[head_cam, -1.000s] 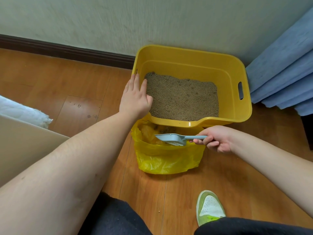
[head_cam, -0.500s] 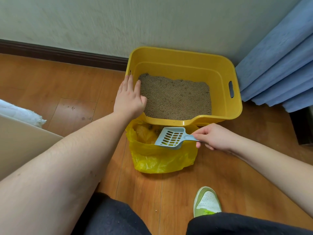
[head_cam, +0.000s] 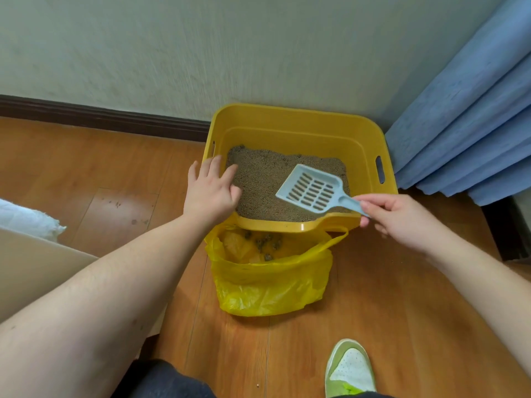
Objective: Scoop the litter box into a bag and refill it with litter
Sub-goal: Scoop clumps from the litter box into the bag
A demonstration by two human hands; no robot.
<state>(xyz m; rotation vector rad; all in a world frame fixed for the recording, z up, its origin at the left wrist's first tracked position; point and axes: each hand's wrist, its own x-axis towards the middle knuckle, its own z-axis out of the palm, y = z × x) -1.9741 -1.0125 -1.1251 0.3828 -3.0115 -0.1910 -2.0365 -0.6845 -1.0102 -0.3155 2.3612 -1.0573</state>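
Note:
A yellow litter box stands on the wood floor against the wall, holding brown litter. My left hand rests on its near left rim with straight fingers reaching over the litter. My right hand pinches the handle of a pale blue slotted scoop, which hovers empty above the litter on the right side. Right in front of the box sits a yellow plastic bag, its mouth open, with dark clumps inside.
A blue curtain hangs to the right of the box. A dark baseboard runs along the wall. A beige board and a white bundle lie at the left. My green and white shoe is at the bottom.
My right hand has lifted the scoop from over the bag up and forward, so it is now above the litter in the box. My left hand has stayed on the rim.

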